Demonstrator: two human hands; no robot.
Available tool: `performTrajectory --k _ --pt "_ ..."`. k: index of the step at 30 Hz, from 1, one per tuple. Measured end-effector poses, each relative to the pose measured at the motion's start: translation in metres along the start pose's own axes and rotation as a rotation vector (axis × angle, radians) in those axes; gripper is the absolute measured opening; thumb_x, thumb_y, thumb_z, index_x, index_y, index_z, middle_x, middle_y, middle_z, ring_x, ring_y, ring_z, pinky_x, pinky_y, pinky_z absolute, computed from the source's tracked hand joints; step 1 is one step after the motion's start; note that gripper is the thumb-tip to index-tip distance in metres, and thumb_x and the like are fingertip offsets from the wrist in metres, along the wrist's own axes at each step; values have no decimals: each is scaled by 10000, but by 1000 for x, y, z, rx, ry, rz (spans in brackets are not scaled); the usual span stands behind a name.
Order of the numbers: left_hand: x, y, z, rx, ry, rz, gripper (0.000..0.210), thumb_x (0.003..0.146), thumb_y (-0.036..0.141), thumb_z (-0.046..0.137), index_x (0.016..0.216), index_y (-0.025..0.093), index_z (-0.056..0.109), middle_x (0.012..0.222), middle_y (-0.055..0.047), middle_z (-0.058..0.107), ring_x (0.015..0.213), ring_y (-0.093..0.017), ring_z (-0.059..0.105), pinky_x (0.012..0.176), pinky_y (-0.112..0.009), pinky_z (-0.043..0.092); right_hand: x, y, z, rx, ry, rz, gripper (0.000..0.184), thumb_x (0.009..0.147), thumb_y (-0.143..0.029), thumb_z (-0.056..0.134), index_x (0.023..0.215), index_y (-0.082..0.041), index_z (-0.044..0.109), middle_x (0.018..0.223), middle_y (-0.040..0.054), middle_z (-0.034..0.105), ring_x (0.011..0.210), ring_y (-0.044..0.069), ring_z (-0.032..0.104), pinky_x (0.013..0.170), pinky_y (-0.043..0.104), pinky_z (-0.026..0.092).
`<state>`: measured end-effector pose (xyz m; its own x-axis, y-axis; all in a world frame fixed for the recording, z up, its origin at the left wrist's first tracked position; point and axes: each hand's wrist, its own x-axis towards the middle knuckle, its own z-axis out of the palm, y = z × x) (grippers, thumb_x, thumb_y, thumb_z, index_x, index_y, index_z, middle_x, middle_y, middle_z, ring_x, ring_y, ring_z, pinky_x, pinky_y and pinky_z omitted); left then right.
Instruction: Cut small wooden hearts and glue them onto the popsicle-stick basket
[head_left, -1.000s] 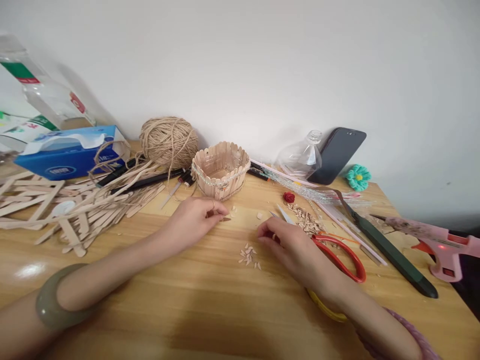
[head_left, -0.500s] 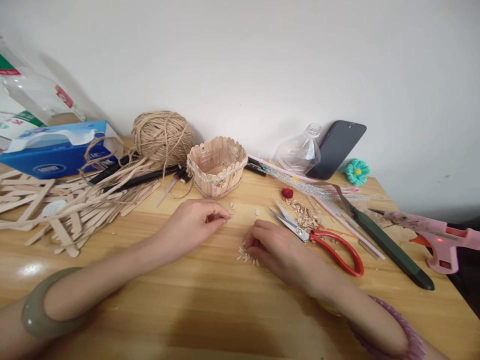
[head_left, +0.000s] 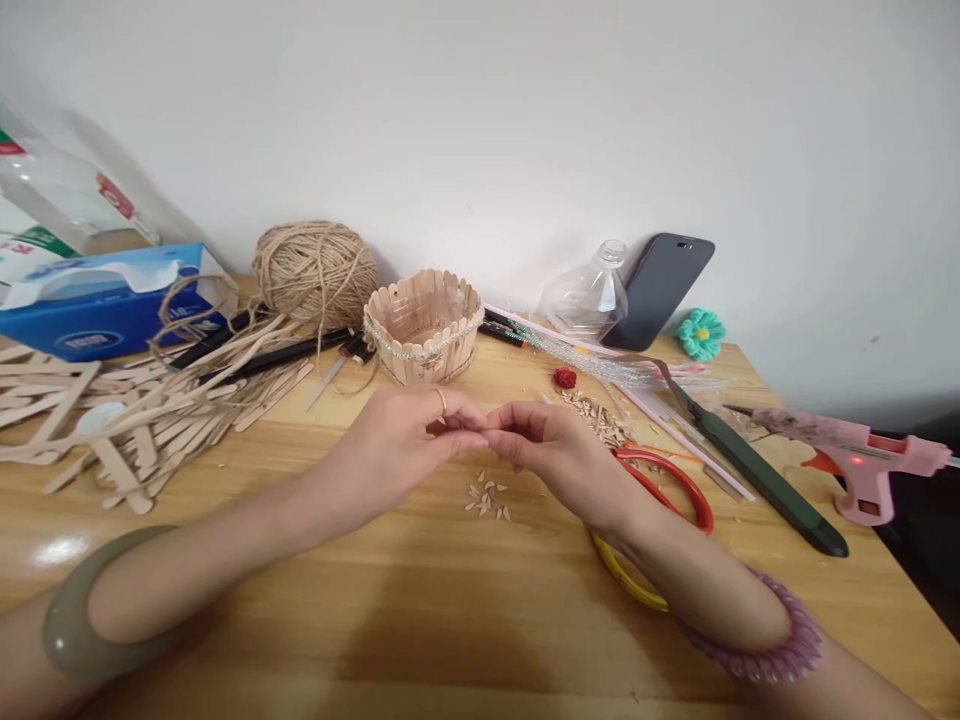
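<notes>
My left hand (head_left: 427,435) and my right hand (head_left: 551,455) meet fingertip to fingertip over the table. Both are closed in a pinch; whatever lies between the fingertips is too small or hidden to make out. Just below them is a small pile of pale wood chips (head_left: 486,495). Behind my left hand stands a basket made of wooden sticks (head_left: 424,350), with a silvery trim around it. Red-handled scissors (head_left: 697,500) lie partly under my right hand and wrist, their blades mostly hidden. A small red rose (head_left: 565,378) and more wood scraps (head_left: 600,415) lie beyond my right hand.
At left are loose craft sticks (head_left: 180,430), a twine ball (head_left: 315,275) and a blue tissue pack (head_left: 112,320). At right are a pink glue gun (head_left: 862,460), a dark green-handled tool (head_left: 765,480), a leaning phone (head_left: 664,290), a cut bottle top (head_left: 589,295) and yellow tape (head_left: 626,575).
My right hand has lifted from the small chip pile and moved up to my left hand, so the fingertips now meet. My left hand has shifted slightly right. The view has shifted slightly.
</notes>
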<state>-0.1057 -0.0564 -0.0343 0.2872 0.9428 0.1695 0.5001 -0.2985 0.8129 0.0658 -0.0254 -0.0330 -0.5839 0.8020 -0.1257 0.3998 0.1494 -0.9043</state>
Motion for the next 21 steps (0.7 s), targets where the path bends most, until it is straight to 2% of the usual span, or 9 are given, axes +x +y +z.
performTrajectory --k 4,7,10,15,21 --pt "0 -2 2 109 38 37 116 794 162 575 833 209 673 783 23 714 690 -126 634 651 -237 467 1 4 1 -18 40 2 211 831 -288 481 789 -135 620 667 3 597 563 104 512 530 220 414" --pt "1 -9 1 243 69 23 89 790 160 571 811 181 655 763 6 707 686 -137 635 651 -245 478 -5 8 -2 -113 122 -30 148 824 -212 494 845 -149 626 774 32 639 674 135 556 619 256 437" --pt "4 -22 -1 438 66 46 74 791 162 574 788 165 648 766 -14 711 703 -157 641 681 -269 490 -19 15 -9 -234 167 -68 117 795 -128 517 798 -176 623 814 36 637 750 159 559 687 287 422" --pt "10 -41 1 757 34 159 173 842 160 494 781 136 654 803 -69 710 777 -203 645 725 -319 508 -42 23 -10 -457 89 -82 156 820 -97 499 788 -173 631 821 43 620 753 165 575 672 278 443" --pt "7 -45 4 842 -8 198 205 842 139 464 899 143 660 916 -99 700 875 -246 631 762 -369 515 -48 25 0 -654 15 -149 216 875 -137 464 883 -177 677 851 68 606 757 168 582 673 278 465"
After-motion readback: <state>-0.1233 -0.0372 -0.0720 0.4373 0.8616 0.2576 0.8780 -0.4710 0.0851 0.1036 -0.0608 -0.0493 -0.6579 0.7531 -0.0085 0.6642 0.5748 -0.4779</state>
